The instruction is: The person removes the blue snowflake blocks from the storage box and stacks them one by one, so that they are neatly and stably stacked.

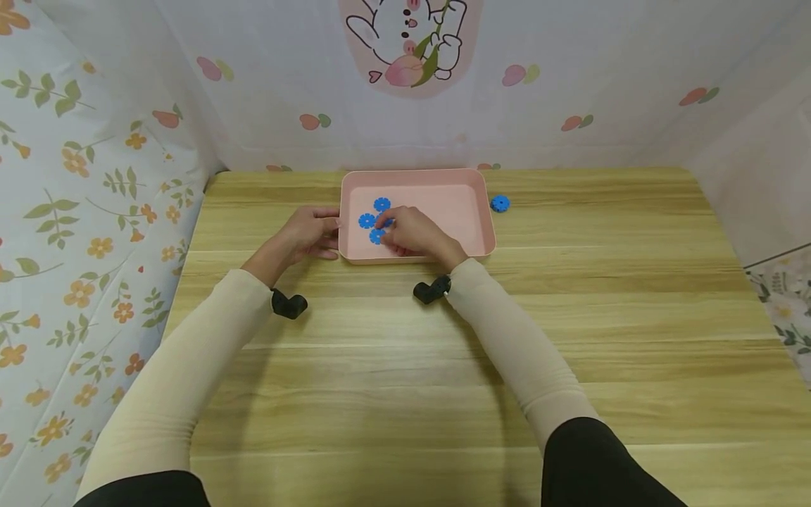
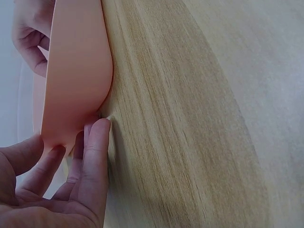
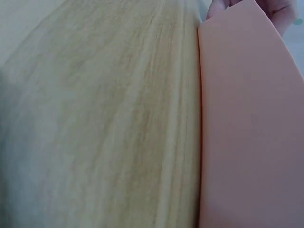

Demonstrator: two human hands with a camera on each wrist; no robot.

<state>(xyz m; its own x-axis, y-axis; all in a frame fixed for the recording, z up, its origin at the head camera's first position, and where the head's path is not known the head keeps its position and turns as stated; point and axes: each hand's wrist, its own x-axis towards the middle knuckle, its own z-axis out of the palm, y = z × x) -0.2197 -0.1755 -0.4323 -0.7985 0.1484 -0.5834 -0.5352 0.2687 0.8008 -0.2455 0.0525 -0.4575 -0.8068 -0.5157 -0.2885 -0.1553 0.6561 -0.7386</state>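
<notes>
A shallow pink tray lies near the back of the table in the head view. Several blue snowflake discs are spread in its left half. My left hand touches the tray's left end from outside; in the left wrist view its fingertips rest against the outer wall. My right hand reaches over the front rim, fingers curled, and pinches a blue disc among the others, partly hidden by the fingers. The right wrist view shows mainly the tray's front wall, with part of a hand beyond its corner.
Outside the tray, just right of it, more blue discs sit together, apparently stacked. The wooden table extends to the front and both sides. A printed white cloth hangs behind, and a floral one stands at the left.
</notes>
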